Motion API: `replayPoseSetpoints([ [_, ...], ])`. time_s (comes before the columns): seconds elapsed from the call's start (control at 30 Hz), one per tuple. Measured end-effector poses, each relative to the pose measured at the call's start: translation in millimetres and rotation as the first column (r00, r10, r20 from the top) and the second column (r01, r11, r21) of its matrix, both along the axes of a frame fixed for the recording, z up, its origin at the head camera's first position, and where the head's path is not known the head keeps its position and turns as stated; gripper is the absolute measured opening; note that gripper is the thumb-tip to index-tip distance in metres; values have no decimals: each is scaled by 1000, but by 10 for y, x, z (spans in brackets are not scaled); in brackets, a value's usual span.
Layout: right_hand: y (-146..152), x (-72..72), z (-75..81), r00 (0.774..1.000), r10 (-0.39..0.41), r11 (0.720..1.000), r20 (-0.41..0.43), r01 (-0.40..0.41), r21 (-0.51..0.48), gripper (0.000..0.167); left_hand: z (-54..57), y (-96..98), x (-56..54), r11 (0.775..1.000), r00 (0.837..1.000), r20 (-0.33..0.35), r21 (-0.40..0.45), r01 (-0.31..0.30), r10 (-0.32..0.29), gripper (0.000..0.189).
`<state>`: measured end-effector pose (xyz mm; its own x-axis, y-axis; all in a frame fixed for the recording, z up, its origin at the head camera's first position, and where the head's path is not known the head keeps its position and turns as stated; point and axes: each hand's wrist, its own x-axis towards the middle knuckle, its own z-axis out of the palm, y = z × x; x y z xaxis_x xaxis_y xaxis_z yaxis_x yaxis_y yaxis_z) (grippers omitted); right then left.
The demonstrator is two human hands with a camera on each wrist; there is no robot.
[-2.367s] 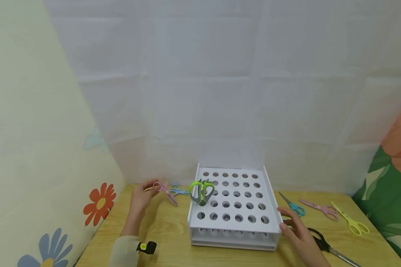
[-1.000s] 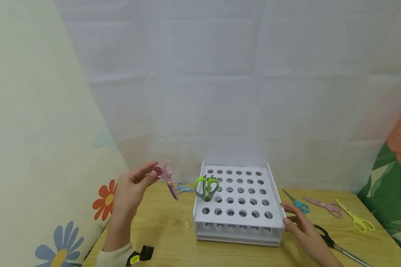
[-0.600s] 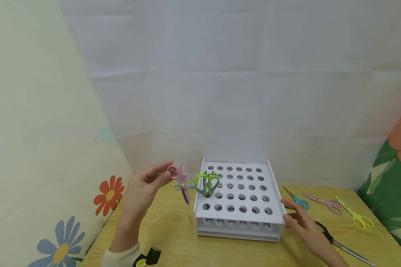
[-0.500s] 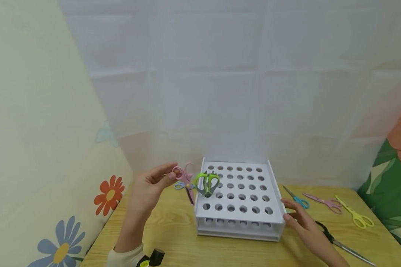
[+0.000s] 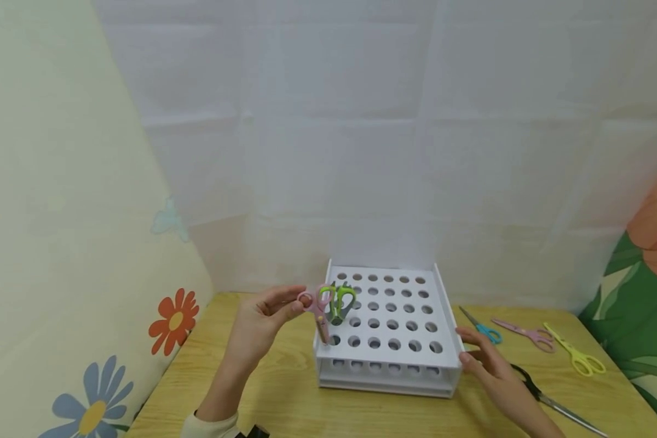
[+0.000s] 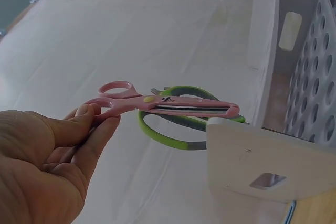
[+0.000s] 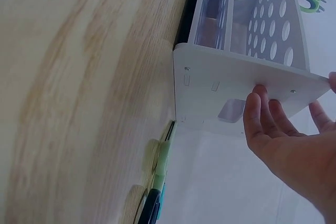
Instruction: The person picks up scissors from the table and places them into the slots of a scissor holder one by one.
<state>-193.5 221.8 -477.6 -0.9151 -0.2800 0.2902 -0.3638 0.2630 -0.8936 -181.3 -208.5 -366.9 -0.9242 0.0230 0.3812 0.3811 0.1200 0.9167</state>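
Note:
My left hand (image 5: pixel 257 325) pinches one finger loop of the pink scissors (image 6: pixel 173 102) between thumb and fingers. Their blades are closed and point down over the rack's front left corner in the head view, close to a front hole. Just behind them, green-and-grey scissors (image 5: pixel 340 301) stand handles up in a hole of the white rack (image 5: pixel 383 360). On the rack's right side wall rests my right hand (image 5: pixel 495 371). In the right wrist view its fingertips (image 7: pixel 253 103) press on the outer face of that wall, near its oval slot.
Right of the rack lie turquoise scissors (image 5: pixel 487 331), another pink pair (image 5: pixel 531 334), yellow scissors (image 5: pixel 575 353) and large black-handled scissors (image 5: pixel 547 398). The wooden table (image 5: pixel 186 377) meets a white sheet (image 5: pixel 334 152) behind. Most of the rack's round holes hold nothing.
My left hand lifts the pink scissors off the table, carries them right to the rack, and their blades now hang more upright. The light-blue scissors are now hidden. My right hand stays at the rack.

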Motion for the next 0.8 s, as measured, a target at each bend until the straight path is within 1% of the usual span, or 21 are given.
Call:
replayPoseSetpoints([
  [0.13, -6, 16, 1, 1000, -11, 1000, 21, 11, 3, 42, -102, -43, -1, 999, 1000, -1, 19, 28, -28, 28],
  [0.23, -2, 24, -2, 1000, -11, 1000, 23, 11, 8, 42, -155, -54, -10, 999, 999, 3, 31, 42, -42, 29],
  [0.33, 12, 32, -6, 1000, -12, 1000, 24, 12, 18, 43, -188, -41, -24, 998, 999, -6, 42, 45, -45, 30],
  [0.47, 31, 31, -3, 1000, -18, 999, 12, 17, 37, 43, -217, 4, -52, 999, 999, -35, 33, 27, -26, 29],
  [0.57, 36, 23, 0, 1000, -17, 999, 0, 17, 44, 43, -243, 36, -78, 999, 998, -44, 35, 36, -35, 27],
  [0.63, 37, 17, -1, 1000, -14, 999, -10, 15, 44, 43, -264, 50, -93, 997, 997, -46, 49, 57, -55, 26],
  [0.73, 32, 9, -1, 1000, -5, 999, -21, 6, 41, 43, -297, 59, -109, 997, 997, -41, 28, 68, -67, 25],
  [0.8, 24, 4, -1, 1000, -3, 999, -25, 4, 40, 43, -313, 62, -113, 998, 997, -48, -28, 63, -64, 25],
])
